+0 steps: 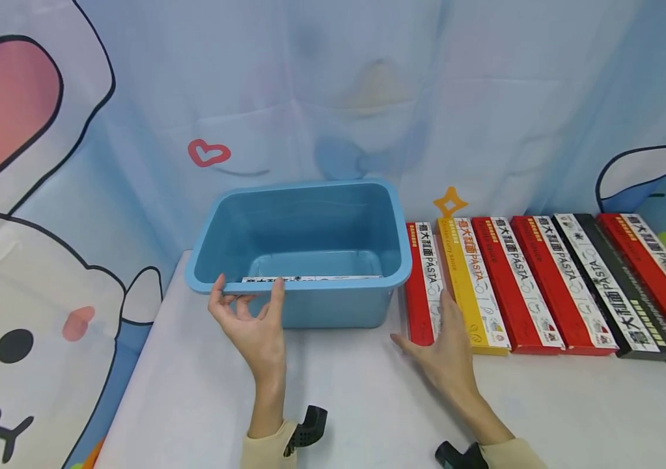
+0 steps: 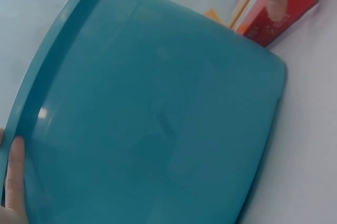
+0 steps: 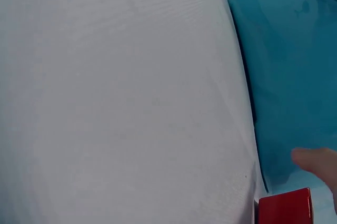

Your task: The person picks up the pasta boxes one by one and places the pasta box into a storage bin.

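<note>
A blue plastic bin [image 1: 333, 306] stands on the white table, with a pasta box [image 1: 315, 278] inside, its white printed strip showing just behind the front rim. My left hand [image 1: 256, 329] holds that front rim at its left part. One left finger [image 2: 16, 171] lies along the bin's outer wall under the lip. To the right of the bin lies a narrow red pasta box [image 1: 420, 293]. Over its near end, my right hand [image 1: 444, 355] has thumb and fingers spread apart. The right thumb [image 3: 316, 162] shows beside the end of the red box [image 3: 286, 208].
Right of that box lie more pasta boxes in a row: a yellow one [image 1: 464, 286], red ones [image 1: 511, 286] and a black one [image 1: 625, 293]. A printed cloth [image 1: 309, 85] hangs behind the table [image 1: 192, 404].
</note>
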A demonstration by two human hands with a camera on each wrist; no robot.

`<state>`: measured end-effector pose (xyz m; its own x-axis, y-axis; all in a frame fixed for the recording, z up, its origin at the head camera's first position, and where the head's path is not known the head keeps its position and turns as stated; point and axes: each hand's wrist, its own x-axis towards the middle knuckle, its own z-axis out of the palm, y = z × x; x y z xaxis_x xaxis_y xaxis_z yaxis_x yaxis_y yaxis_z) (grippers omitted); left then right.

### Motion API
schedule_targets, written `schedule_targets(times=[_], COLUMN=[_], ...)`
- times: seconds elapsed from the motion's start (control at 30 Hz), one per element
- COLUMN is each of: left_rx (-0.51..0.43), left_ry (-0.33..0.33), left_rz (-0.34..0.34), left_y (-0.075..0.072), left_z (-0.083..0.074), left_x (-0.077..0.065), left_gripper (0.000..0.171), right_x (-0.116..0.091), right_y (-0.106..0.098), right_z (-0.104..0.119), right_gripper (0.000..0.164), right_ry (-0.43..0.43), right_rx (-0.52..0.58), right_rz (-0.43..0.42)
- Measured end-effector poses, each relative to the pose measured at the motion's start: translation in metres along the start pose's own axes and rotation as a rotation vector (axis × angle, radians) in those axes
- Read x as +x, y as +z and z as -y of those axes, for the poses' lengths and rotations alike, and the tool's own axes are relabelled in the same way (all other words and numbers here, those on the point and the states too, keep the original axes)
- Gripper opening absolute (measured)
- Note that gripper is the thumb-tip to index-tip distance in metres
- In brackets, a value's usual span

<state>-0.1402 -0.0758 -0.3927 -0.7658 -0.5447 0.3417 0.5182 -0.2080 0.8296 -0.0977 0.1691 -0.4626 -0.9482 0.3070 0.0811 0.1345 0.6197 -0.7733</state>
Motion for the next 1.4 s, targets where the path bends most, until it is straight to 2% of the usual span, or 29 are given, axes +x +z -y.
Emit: schedule_targets(times=[0.2, 0.5, 0.83, 1.2, 1.4], left_rx=[-0.001, -0.003, 0.001, 0.005, 0.012], left_ry=[0.009, 0.013, 0.018, 0.019, 0.021], left_rz=[0.000, 0.000, 0.000, 0.002, -0.001], left_y=[-0.001, -0.001, 0.000, 0.000, -0.001], left_z=[0.001, 0.002, 0.003, 0.003, 0.002], left_x=[0.000, -0.001, 0.000, -0.001, -0.001], left_gripper=[0.084, 0.082, 0.081, 0.082, 0.082], right_x=[-0.003, -0.005, -0.009, -0.012, -0.016], right_y=[0.000, -0.002, -0.011, -0.035, -0.052], right_z=[0.000, -0.004, 0.005, 0.012, 0.011], right_gripper=[0.122, 0.114, 0.104, 0.093, 0.088], right_ry=[0.037, 0.035, 0.014, 0.035, 0.015], right_rx=[-0.024, 0.037, 0.017, 0.069, 0.074], right_rz=[0.062, 0.052, -0.004, -0.091, -0.146])
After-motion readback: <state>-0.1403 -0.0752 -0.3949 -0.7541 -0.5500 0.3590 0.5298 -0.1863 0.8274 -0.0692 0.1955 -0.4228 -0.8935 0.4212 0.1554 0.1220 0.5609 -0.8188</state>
